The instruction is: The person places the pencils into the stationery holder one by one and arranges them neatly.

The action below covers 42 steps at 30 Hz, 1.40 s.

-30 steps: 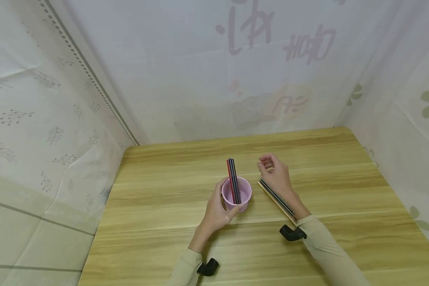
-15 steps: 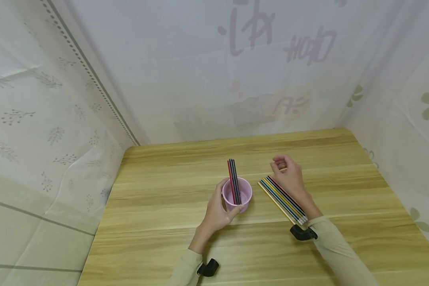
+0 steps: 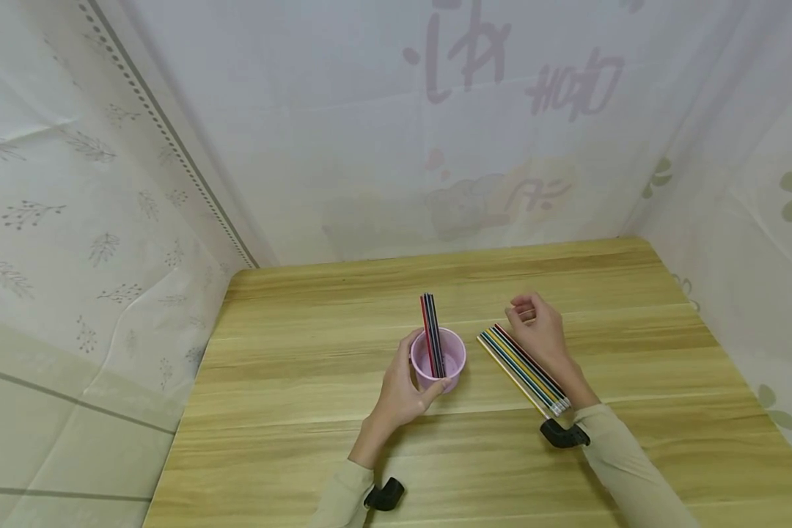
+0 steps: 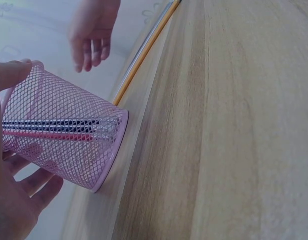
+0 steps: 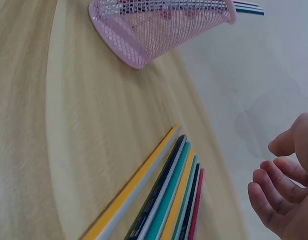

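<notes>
A pink mesh cup (image 3: pixel 450 364) is gripped by my left hand (image 3: pixel 396 396), thumb on the near side and fingers round the far side. Several dark and red pencils (image 3: pixel 430 334) lean inside it. Right of the cup, a row of pencils (image 3: pixel 523 370) in yellow, green, dark and red lies slanted on the table. My right hand (image 3: pixel 540 330) hovers at the far right end of that row, fingers loosely curled and holding nothing. In the right wrist view, its fingers (image 5: pixel 281 187) stand apart from the pencils (image 5: pixel 166 195).
The wooden table (image 3: pixel 290 330) extends round both hands, with a white printed curtain (image 3: pixel 343 147) behind it and more patterned cloth at the left and right. Black wrist mounts sit at both sleeves, the right one (image 3: pixel 563 434) beside the pencils' near ends.
My right hand has moved to the right over the pencils, uncovering more of the row. My left hand, the cup and the pencils in it have stayed in place.
</notes>
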### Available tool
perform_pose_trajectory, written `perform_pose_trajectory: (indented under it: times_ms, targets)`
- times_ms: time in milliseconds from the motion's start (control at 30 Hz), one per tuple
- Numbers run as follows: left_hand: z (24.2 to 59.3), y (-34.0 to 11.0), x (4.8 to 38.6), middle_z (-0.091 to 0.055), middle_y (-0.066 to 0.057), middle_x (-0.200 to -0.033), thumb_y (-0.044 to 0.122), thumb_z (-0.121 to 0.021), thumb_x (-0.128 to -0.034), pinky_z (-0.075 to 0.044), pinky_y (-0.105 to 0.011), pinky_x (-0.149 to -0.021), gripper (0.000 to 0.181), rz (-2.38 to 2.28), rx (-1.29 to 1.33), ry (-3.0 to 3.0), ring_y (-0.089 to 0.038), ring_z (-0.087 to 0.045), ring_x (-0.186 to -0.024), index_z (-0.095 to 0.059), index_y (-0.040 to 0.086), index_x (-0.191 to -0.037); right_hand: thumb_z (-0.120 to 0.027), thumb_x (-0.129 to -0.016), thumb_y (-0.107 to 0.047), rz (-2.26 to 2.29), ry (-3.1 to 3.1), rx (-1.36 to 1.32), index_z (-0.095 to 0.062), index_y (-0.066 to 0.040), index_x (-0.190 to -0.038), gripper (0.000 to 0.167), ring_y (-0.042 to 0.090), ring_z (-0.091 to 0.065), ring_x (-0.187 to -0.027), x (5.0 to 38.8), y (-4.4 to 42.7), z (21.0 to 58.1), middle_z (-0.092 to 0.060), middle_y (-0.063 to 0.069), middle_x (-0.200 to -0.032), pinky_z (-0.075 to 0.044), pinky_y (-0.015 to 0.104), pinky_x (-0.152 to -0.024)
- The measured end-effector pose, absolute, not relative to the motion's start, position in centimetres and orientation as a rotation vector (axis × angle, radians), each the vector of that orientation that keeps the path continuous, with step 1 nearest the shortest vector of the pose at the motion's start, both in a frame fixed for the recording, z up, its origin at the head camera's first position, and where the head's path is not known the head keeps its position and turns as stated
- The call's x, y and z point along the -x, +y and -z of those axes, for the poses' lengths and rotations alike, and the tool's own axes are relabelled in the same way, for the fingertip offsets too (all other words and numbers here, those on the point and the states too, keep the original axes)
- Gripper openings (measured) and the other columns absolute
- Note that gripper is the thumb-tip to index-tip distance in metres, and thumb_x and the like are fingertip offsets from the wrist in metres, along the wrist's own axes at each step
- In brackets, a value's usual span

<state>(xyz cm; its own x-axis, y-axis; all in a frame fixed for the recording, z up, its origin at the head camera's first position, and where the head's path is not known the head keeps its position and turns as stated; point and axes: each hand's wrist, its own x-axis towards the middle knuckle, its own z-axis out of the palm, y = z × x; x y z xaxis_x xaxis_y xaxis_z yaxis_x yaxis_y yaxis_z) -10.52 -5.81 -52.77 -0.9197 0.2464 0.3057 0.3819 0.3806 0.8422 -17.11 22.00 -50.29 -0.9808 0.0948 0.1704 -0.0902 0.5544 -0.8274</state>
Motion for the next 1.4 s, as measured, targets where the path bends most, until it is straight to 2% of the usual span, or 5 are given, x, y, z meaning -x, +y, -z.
perform_pose_trajectory:
  times_ms: [200, 467, 900, 1200, 1400]
  targets:
    - [52.8, -5.8, 10.5, -0.053, -0.009, -0.146, 0.025, -0.084, -0.0764, -0.048, -0.051, -0.108, 0.093, 1.571, 0.571, -2.497, -0.027, -0.055, -0.130, -0.034, 0.010, -0.154, -0.066, -0.096, -0.016, -1.371, -2.628, 0.019, -0.063, 0.001, -0.113, 0.025, 0.028, -0.068, -0.087, 16.6, 22.8, 51.3, -0.069, 0.019, -0.101, -0.051, 0.014, -0.068]
    - [52.9, -5.8, 10.6, -0.053, -0.006, -0.147, 0.027, -0.085, -0.0767, -0.047, -0.049, -0.110, 0.094, 1.574, 0.559, -2.509, -0.025, -0.055, -0.131, -0.034, 0.014, -0.154, -0.067, -0.096, -0.015, -1.319, -2.710, 0.017, -0.063, 0.000, -0.111, 0.022, 0.023, -0.066, -0.084, 16.2, 23.7, 52.8, -0.070, 0.018, -0.099, -0.051, 0.016, -0.069]
    - [53.0, -5.9, 10.7, -0.052, -0.007, -0.148, 0.027, -0.084, -0.0766, -0.046, -0.048, -0.111, 0.094, 1.580, 0.556, -2.506, -0.025, -0.054, -0.132, -0.034, 0.010, -0.154, -0.074, -0.090, -0.011, -1.205, -2.803, -0.035, -0.065, 0.000, -0.104, 0.019, 0.021, -0.067, -0.079, 16.2, 24.2, 54.0, -0.071, 0.016, -0.093, -0.052, 0.020, -0.067]
    - [52.9, -5.9, 10.6, -0.053, -0.008, -0.146, 0.026, -0.085, -0.0764, -0.048, -0.050, -0.108, 0.094, 1.573, 0.577, -2.483, -0.027, -0.056, -0.130, -0.033, 0.010, -0.154, -0.074, -0.088, -0.009, -0.994, -2.895, -0.162, -0.065, -0.001, -0.097, 0.015, 0.020, -0.064, -0.073, 16.4, 24.1, 54.0, -0.069, 0.011, -0.085, -0.052, 0.030, -0.066]
    - [53.0, -5.9, 10.6, -0.053, -0.008, -0.147, 0.025, -0.085, -0.0765, -0.048, -0.050, -0.109, 0.094, 1.585, 0.584, -2.487, -0.026, -0.055, -0.131, -0.033, 0.011, -0.154, -0.068, -0.090, -0.002, -0.971, -2.922, -0.170, -0.066, 0.002, -0.097, 0.008, 0.023, -0.065, -0.074, 16.6, 24.0, 53.5, -0.070, 0.015, -0.086, -0.055, 0.037, -0.065]
